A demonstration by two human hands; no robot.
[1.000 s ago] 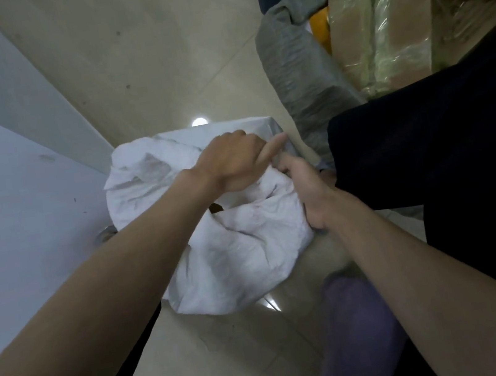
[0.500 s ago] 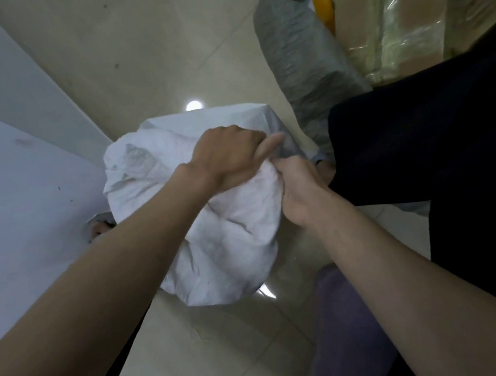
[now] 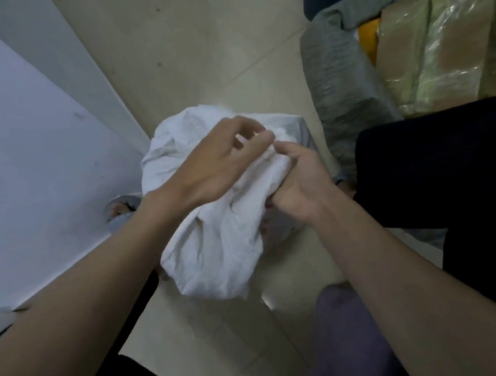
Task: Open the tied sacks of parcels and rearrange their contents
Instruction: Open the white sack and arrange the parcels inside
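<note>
White sack (image 3: 217, 251) sits on the tiled floor (image 3: 186, 51), between a white wall panel (image 3: 8, 160) and a grey sack (image 3: 340, 101). Right hand (image 3: 299, 179) grips the bunched sack neck. Left hand (image 3: 220, 163) pinches the cloth at its tip, other fingers loose.

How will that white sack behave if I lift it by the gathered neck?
Probably floppy: the white sack is creased woven fabric, bunching where the right hand grips it. Likely to sag below the grip, since its body slumps on the floor. Weight is unclear; the contents are hidden. The left hand pinches at the top.
</note>
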